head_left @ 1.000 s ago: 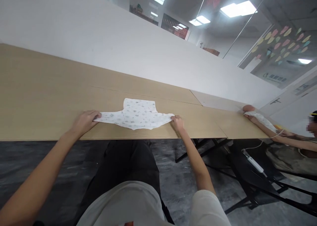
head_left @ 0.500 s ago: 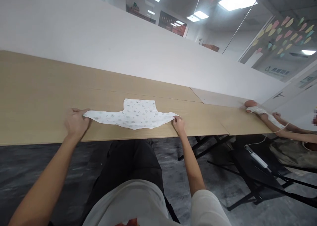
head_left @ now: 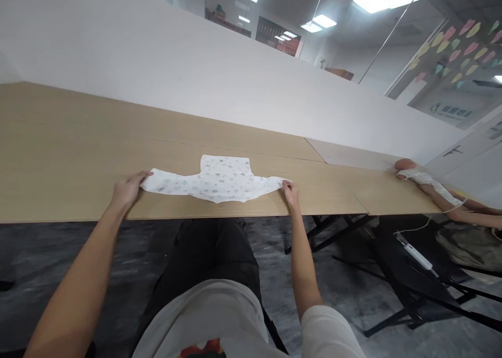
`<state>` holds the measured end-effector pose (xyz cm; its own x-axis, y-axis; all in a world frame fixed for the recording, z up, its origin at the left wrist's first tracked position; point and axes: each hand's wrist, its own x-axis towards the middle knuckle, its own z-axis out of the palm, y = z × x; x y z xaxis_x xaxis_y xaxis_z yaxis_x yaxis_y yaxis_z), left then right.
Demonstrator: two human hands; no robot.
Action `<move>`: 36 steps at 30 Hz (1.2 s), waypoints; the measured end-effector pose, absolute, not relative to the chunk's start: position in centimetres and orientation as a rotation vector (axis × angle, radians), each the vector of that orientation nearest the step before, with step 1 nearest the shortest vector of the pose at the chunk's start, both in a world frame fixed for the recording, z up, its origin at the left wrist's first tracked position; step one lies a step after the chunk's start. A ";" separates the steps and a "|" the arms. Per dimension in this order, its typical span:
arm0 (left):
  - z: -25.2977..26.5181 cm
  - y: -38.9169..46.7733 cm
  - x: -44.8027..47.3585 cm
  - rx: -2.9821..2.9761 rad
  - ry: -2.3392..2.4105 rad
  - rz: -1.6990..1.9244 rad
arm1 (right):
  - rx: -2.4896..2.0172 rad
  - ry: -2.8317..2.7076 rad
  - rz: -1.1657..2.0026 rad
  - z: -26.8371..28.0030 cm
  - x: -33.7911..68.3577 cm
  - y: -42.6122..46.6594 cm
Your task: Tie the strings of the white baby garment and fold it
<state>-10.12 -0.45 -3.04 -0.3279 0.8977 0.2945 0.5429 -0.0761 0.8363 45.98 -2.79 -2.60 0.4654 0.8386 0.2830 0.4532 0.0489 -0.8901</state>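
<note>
A white baby shirt (head_left: 225, 180) with a small printed pattern lies spread on the wooden table (head_left: 78, 154). Its two sleeves stretch out to the sides, and the squarish body part points away from me. My left hand (head_left: 127, 190) is closed at the left sleeve's end, with thumb and fingers at the cuff. At the opposite end, my right hand (head_left: 291, 194) pinches the tip of the right sleeve. Both wrists rest near the table's front edge.
A white wall (head_left: 176, 75) runs behind the table. To the right, another person's arms (head_left: 466, 214) reach over a doll (head_left: 406, 164) in white cloth. A black folding chair (head_left: 408, 274) carries a white power strip (head_left: 419, 256) with a cable.
The left hand has shifted its hold on the left cuff, and that sleeve end now lies wider and flatter. The right hand keeps its pinch. The view has turned slightly left.
</note>
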 end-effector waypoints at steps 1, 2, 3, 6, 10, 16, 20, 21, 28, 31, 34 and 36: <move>-3.0 -0.5 -10.1 1.546 1.871 1.333 | -1.581 -1.144 0.421 -2.8 46.1 -2.7; -3.0 -0.5 -10.2 1.560 1.882 1.287 | -1.582 -1.137 0.418 -2.9 46.3 -2.6; -2.9 -0.5 -10.2 1.613 1.897 1.233 | -1.586 -1.133 0.416 -3.1 46.4 -2.5; -2.9 -0.3 -10.3 1.811 1.943 1.072 | -1.621 -1.114 0.406 -3.4 46.8 -2.3; -3.2 0.0 -10.2 1.937 2.015 0.914 | -1.757 -0.986 0.361 -2.8 46.5 -1.4; -3.0 -0.2 -9.6 2.003 2.081 0.822 | -1.703 -0.939 0.204 1.0 42.4 0.3; -2.6 -0.3 -9.5 1.986 2.074 0.789 | -1.555 -1.347 0.060 3.0 36.9 -0.5; -2.6 -0.3 -9.5 1.980 2.076 0.787 | -1.524 -1.490 0.056 3.1 35.4 -1.0; -3.0 -0.1 -9.9 1.979 2.069 0.798 | -1.563 -2.136 0.039 2.1 27.2 -3.5; -3.1 0.0 -10.0 1.972 2.076 0.798 | -1.633 -2.240 0.019 2.0 25.7 -3.7; -3.1 0.0 -10.1 1.971 2.083 0.798 | -1.679 -2.259 -0.021 2.0 24.9 -3.7; -3.1 0.1 -10.1 1.969 2.092 0.788 | -1.683 -2.288 -0.032 1.9 24.5 -3.7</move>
<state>-10.12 0.05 -3.15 -0.1187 0.9651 0.2336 0.8794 -0.0071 0.4761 24.48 -3.66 1.91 -0.2687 0.9298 0.2515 0.9365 0.3132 -0.1577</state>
